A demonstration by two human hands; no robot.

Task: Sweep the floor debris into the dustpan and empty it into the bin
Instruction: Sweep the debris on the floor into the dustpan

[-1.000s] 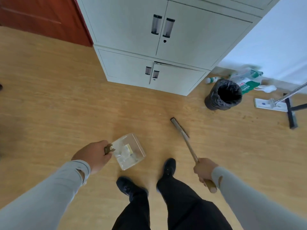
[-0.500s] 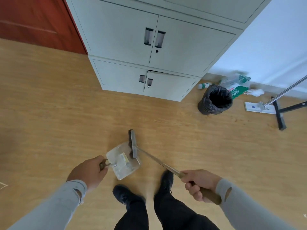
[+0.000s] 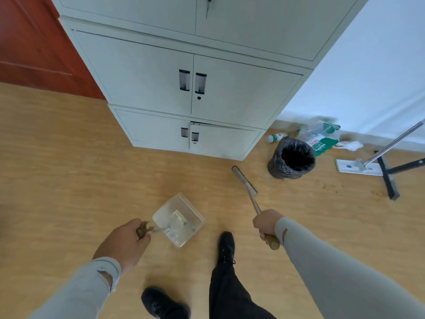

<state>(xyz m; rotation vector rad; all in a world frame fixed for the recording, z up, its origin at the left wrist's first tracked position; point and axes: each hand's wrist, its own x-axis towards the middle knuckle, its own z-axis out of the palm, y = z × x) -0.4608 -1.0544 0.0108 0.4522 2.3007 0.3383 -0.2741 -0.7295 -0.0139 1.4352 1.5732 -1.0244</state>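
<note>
The cabinet (image 3: 184,88) fills the view ahead of us, and the bin (image 3: 292,158) stands on the floor just beside its right corner, open and lined in black. We hold the pan (image 3: 178,218) low over the floor in our left hand (image 3: 124,245), which is clamped on its handle; pale debris (image 3: 178,221) lies inside it. Our right hand (image 3: 266,223) is closed round the brush (image 3: 245,183) handle, the head raised and pointing toward the bin. The bin is well apart from the pan — we judge the carry is the risk. Tilt the pan forward and the light scraps slide out over its open lip; a quick swing could do the same.
</note>
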